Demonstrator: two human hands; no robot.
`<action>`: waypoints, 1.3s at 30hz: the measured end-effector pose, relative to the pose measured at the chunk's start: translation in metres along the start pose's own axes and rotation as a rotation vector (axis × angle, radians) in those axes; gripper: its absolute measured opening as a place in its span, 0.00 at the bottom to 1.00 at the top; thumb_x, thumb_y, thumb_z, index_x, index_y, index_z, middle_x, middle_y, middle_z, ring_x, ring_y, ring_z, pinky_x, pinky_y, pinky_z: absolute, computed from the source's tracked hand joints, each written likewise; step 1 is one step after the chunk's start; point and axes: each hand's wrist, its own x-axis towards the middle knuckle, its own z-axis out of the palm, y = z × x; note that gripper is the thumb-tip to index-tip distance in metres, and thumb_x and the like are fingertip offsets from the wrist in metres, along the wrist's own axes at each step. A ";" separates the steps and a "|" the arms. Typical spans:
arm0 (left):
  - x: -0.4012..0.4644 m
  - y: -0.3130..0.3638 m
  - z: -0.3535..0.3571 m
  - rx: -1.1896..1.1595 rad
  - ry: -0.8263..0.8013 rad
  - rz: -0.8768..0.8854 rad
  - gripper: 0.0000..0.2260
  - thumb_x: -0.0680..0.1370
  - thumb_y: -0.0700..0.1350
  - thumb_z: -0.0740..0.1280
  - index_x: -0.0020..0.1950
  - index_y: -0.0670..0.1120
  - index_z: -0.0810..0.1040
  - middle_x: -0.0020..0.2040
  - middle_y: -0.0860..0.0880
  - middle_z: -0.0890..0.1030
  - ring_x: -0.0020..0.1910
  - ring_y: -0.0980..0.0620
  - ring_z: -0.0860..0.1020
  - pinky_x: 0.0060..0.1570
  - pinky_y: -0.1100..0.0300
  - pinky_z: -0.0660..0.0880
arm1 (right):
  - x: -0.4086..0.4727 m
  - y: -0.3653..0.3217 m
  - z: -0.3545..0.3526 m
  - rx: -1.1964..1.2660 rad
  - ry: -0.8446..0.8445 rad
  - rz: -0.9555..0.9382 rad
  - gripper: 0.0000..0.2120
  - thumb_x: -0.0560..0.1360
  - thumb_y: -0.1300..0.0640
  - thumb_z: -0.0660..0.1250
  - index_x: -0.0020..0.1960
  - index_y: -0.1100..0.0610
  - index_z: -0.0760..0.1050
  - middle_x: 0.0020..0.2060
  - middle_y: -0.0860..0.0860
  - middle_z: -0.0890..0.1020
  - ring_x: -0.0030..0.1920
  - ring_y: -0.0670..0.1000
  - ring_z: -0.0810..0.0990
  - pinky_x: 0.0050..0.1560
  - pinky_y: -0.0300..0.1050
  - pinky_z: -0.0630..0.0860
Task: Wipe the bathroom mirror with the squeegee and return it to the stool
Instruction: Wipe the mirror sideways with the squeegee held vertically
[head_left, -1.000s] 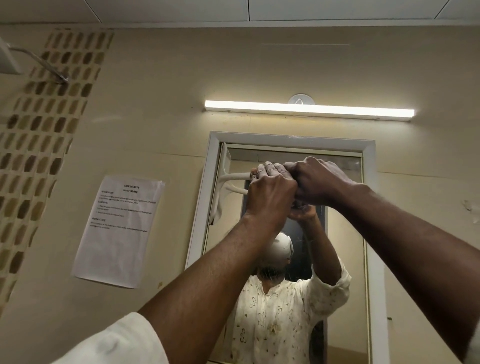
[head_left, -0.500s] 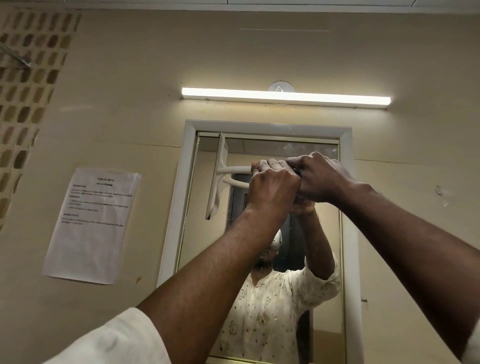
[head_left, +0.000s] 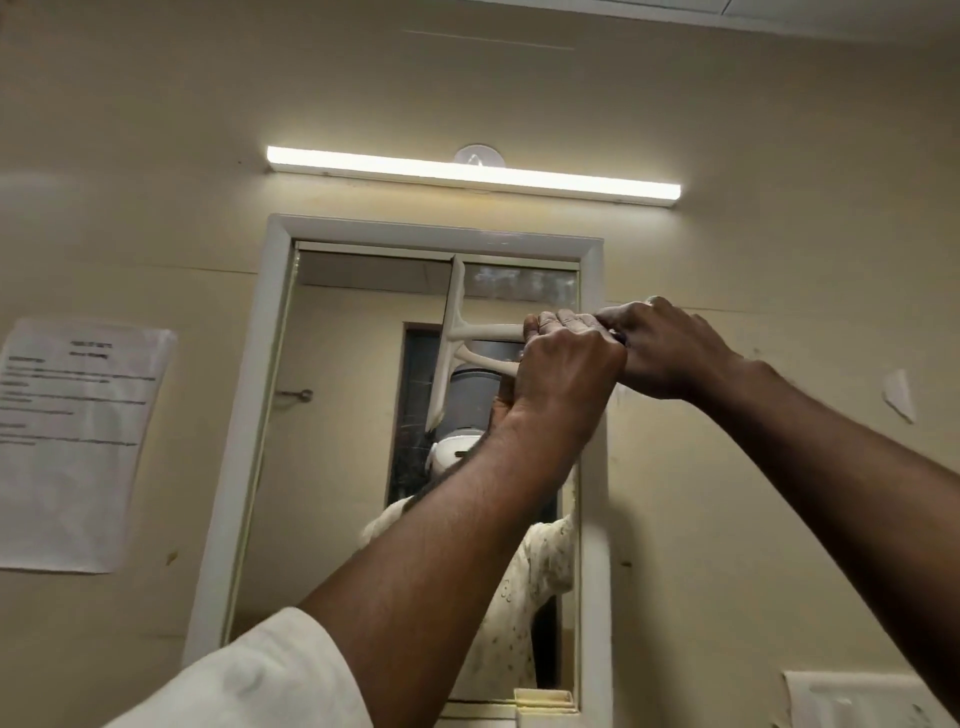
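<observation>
the wall (head_left: 727, 104) fills most of your view, plain and pale, with a lit tube light (head_left: 472, 172) mounted across it above the mirror. the mirror (head_left: 343, 415) hangs in a white frame (head_left: 431, 228), taller than it is wide, and its glass reflects your own raised arms and patterned shirt. a printed paper notice (head_left: 72, 441) is stuck to the wall to the left of the frame, and a small torn scrap of paper (head_left: 898, 395) sits on the wall to the right.

your left sleeve (head_left: 260, 680) is white and ends at the forearm, low in the view. your left hand (head_left: 561, 374) is raised in front of the mirror's upper right area, fingers curled tight round the handle of the squeegee (head_left: 457, 338). your right hand (head_left: 670, 348) is just behind it, touching it, fingers curled round the handle's end.

the squeegee is white. its blade stands nearly upright against the upper middle of the glass, top end close under the frame's top rail, with the forked handle running to the right into your hands.
</observation>
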 end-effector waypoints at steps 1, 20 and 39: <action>0.002 0.009 0.001 -0.009 0.006 0.004 0.19 0.77 0.34 0.62 0.67 0.31 0.67 0.63 0.32 0.75 0.62 0.35 0.74 0.64 0.45 0.70 | -0.005 0.007 -0.004 -0.011 -0.011 0.015 0.19 0.69 0.43 0.54 0.48 0.50 0.78 0.43 0.53 0.84 0.38 0.56 0.71 0.37 0.46 0.64; 0.027 0.098 -0.009 -0.174 0.078 0.011 0.20 0.76 0.31 0.62 0.68 0.33 0.67 0.61 0.34 0.77 0.61 0.36 0.75 0.61 0.46 0.72 | -0.041 0.073 -0.067 -0.204 -0.083 0.073 0.17 0.73 0.44 0.54 0.48 0.49 0.79 0.45 0.50 0.83 0.42 0.56 0.76 0.35 0.43 0.63; -0.014 0.044 -0.039 -0.143 0.099 0.050 0.18 0.78 0.35 0.62 0.67 0.35 0.68 0.60 0.35 0.77 0.59 0.37 0.76 0.58 0.47 0.74 | -0.046 0.006 -0.075 -0.255 -0.019 0.021 0.12 0.76 0.49 0.56 0.40 0.52 0.74 0.27 0.50 0.73 0.26 0.49 0.65 0.28 0.39 0.56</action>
